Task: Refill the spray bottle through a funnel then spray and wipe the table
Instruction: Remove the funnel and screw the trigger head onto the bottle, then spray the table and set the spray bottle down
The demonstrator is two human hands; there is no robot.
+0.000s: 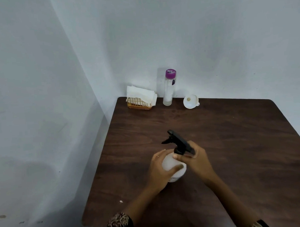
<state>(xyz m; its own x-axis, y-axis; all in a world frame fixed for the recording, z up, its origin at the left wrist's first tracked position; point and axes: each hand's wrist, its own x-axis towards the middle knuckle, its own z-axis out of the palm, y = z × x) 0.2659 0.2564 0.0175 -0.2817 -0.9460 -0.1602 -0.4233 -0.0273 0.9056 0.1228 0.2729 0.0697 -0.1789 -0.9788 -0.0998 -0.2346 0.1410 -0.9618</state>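
Your left hand [160,170] wraps the round white plastic spray bottle [173,165] standing on the dark wooden table [240,144], while your right hand [197,158] pinches its black trigger head [178,142]. Far beyond your hands stand a gold wire napkin holder [139,105], a purple-capped clear bottle [168,89] and a white plastic funnel [190,101].

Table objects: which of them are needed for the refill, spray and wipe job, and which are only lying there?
Needed for the job:
spray bottle, held by left hand and right hand
funnel
purple-capped bottle
paper tissues in the yellow rack
table

Only lying there:
small white scrap at the table's left edge
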